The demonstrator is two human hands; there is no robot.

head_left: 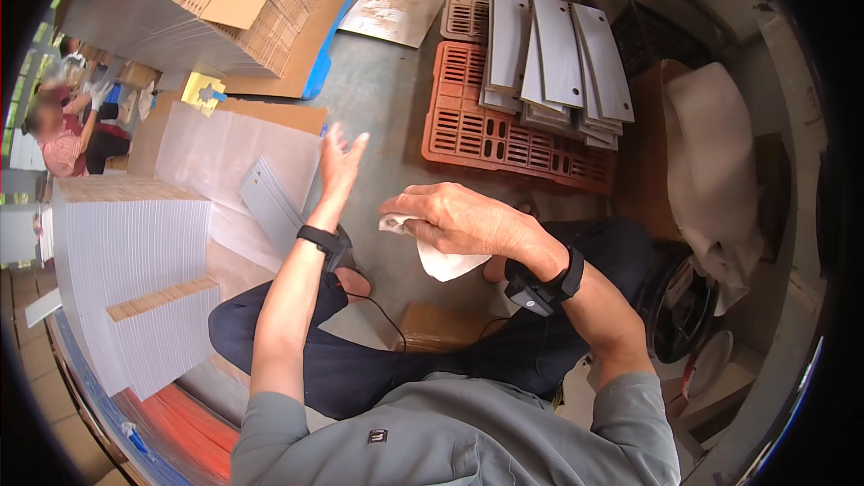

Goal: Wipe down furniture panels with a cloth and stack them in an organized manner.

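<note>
My left hand (340,165) is raised in front of me with its fingers spread and nothing in it. My right hand (450,216) is closed on a crumpled white cloth (443,259), which hangs below the palm over my lap. Both wrists carry black bands. A small stack of grey metal plates (270,204) lies on a sheet of translucent paper (225,157) just left of my left hand. I sit low with my legs in dark trousers.
Tall stacks of white corrugated sheets (126,252) stand at my left. More grey plates (558,63) lie piled on a red plastic pallet (477,130) ahead. Cardboard stacks (225,0) fill the upper left. Another person (63,135) sits at the far left. A brown box with white wrap (711,162) stands right.
</note>
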